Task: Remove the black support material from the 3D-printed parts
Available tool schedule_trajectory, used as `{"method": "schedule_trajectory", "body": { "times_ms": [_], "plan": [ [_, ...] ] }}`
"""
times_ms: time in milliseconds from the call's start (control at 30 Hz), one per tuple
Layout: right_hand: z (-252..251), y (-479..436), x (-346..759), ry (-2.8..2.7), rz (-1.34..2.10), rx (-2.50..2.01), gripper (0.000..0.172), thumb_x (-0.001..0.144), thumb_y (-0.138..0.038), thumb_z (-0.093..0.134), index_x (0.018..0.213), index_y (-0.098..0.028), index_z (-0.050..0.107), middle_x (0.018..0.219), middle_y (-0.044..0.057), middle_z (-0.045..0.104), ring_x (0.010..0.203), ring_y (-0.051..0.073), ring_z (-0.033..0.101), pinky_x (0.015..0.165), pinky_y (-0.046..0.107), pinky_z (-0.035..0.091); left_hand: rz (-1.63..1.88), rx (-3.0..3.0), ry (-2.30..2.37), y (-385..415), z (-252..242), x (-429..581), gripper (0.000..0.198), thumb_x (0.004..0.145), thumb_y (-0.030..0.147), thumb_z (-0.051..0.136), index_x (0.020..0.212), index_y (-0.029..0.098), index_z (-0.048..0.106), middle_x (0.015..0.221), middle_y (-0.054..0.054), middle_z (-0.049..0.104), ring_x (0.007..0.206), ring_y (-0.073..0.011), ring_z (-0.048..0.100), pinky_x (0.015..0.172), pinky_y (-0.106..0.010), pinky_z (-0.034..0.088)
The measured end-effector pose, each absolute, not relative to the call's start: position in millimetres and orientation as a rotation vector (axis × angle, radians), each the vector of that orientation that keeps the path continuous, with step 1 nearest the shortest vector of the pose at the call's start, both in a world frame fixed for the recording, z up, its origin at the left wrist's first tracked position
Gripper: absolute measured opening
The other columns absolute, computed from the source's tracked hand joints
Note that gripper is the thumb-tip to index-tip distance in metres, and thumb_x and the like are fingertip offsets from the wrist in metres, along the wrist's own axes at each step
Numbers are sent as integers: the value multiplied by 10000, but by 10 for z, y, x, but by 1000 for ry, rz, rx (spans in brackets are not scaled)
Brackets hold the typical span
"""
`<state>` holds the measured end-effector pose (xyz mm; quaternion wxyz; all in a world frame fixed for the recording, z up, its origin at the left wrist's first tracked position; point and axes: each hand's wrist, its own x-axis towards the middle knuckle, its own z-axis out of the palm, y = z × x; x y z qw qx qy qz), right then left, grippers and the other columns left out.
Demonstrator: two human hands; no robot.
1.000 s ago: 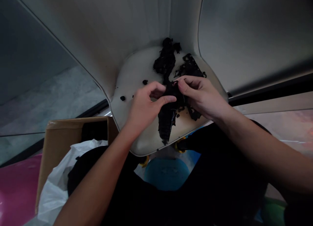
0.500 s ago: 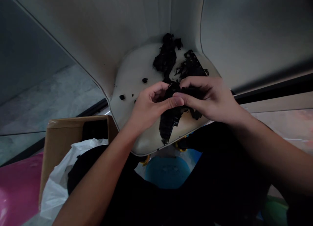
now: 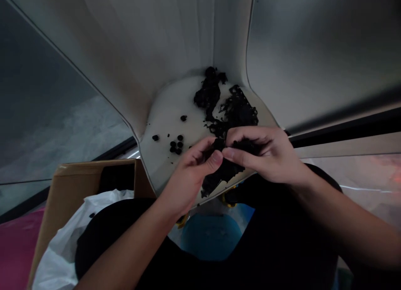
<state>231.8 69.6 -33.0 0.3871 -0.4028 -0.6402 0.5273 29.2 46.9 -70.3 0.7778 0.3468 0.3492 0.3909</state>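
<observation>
A cream chair seat lies in front of me with heaps of ragged black netted material on it. My left hand and my right hand meet over the seat's near edge, thumbs almost touching. Both pinch the same black strip of that material, which hangs down between them. Several small black round bits lie loose on the seat to the left of my hands. A second black heap sits further back by the chair's backrest.
A cardboard box lined with a white plastic bag stands at the lower left. A blue round container sits below the seat edge. A pink surface is at the far left. Grey floor lies beyond.
The view has tilted so the seat and my hands sit lower in the picture. More small black bits now lie on the seat to the left of my hands.
</observation>
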Motion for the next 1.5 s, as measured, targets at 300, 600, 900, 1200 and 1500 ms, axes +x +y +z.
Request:
{"method": "schedule_trajectory", "body": {
  "times_ms": [300,600,900,1200,1500],
  "plan": [
    [-335,632,2334,-1733,1377,-949,188,895,-169,922,871,-205,739,786,-33,648,679,104,540,612,256,427,750,722,641,406,-706,166,206,1029,449,790,1002,266,700,1011,-32,651,1025,-211,637,964,-341,562],
    [-269,621,2275,-1828,1371,-840,166,951,-81,823,895,-188,709,797,-44,666,698,77,588,666,211,481,677,646,553,418,-645,51,243,1015,476,820,1061,241,775,1070,-28,631,1048,-169,583,985,-252,475],
    [-326,829,2447,-2063,1106,-1194,218,1020,-381,824,1190,-260,761,1076,37,781,970,202,732,813,307,548,797,916,956,563,-640,90,290,824,268,979,941,219,718,915,36,695,934,-145,633,851,-245,476],
    [-336,578,2553,-1706,1062,-1500,527,1035,-768,632,994,-284,835,905,56,782,867,255,691,746,374,511,888,941,950,573,-645,188,310,780,221,987,896,210,700,879,42,690,893,-129,643,804,-235,500],
    [-492,350,2337,-1186,1349,-1380,222,753,-383,1058,818,-284,870,772,-18,781,735,147,679,677,248,550,824,1151,1093,468,-604,332,264,833,315,955,874,237,706,838,47,686,841,-150,634,729,-266,464]
  ]
}}
